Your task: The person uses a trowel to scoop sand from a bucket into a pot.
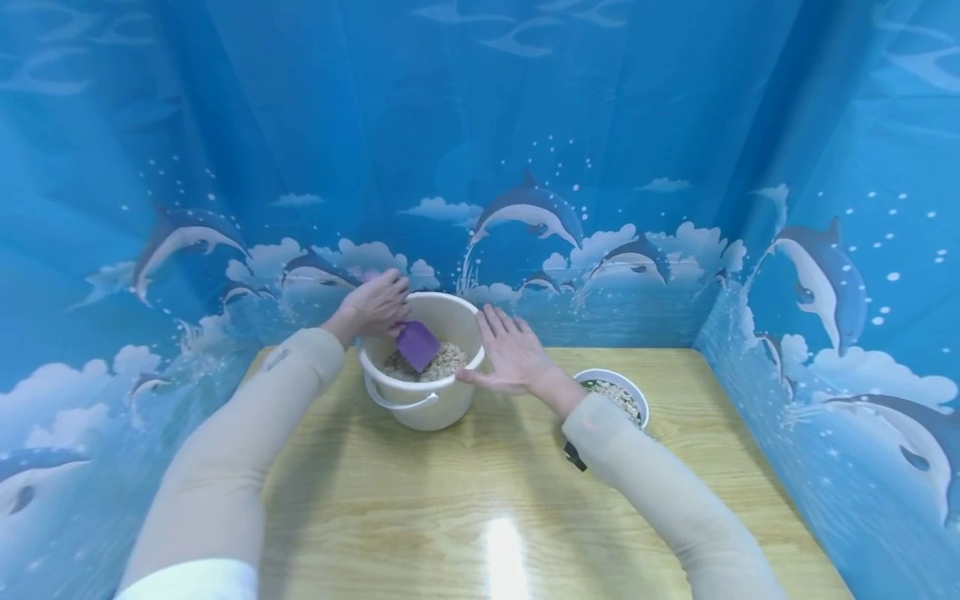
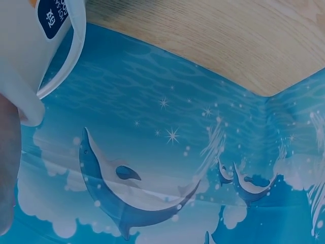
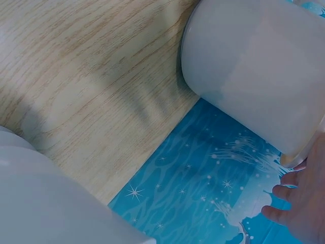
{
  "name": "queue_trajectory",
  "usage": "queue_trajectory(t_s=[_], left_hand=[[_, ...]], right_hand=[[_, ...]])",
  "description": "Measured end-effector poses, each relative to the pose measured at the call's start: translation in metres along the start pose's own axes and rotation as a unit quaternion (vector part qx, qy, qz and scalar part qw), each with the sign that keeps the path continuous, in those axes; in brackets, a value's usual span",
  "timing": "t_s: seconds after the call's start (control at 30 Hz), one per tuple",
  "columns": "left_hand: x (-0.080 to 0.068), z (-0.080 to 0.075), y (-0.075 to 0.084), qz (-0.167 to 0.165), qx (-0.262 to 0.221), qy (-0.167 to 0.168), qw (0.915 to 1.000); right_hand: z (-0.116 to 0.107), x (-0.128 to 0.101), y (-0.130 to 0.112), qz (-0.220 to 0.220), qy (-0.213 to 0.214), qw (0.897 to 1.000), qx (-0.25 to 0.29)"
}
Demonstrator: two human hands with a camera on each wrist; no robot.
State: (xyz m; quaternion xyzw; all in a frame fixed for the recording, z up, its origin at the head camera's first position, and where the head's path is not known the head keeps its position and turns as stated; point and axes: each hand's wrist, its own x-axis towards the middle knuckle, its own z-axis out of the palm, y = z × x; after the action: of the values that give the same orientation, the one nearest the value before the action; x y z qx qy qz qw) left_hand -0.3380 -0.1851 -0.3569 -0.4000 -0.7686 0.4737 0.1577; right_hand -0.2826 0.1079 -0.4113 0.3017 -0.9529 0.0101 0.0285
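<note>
Your left hand [image 1: 377,306] grips the purple scoop [image 1: 417,345], dipped into the grain in the white bucket [image 1: 420,400] on the bench [image 1: 480,500], while your right hand [image 1: 512,354], fingers straight, steadies the rim.

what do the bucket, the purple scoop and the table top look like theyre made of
Bucket: probably plastic, smooth cream-white wall with a thin matching bail handle. Purple scoop: likely moulded plastic, uniform matte colour. Table top: wood or wood-look laminate, pale grain with a glossy light glare.
</note>
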Motion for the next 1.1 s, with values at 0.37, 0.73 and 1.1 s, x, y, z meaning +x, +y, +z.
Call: queue_trajectory(t_s=[0.37,0.73,1.1], left_hand=[[0.012,-0.005,0.004,0.005,0.026,-0.018,0.9995],[0.019,-0.003,0.007,0.010,0.052,-0.047,0.9974],[0.018,0.000,0.011,0.016,0.051,-0.032,0.9981]], right_hand=[[-0.001,0.000,0.001,-0.006,-0.004,1.000,-0.024],[0.000,0.001,0.000,-0.001,-0.002,1.000,-0.019],[0.000,0.000,0.000,0.001,-0.001,1.000,-0.015]])
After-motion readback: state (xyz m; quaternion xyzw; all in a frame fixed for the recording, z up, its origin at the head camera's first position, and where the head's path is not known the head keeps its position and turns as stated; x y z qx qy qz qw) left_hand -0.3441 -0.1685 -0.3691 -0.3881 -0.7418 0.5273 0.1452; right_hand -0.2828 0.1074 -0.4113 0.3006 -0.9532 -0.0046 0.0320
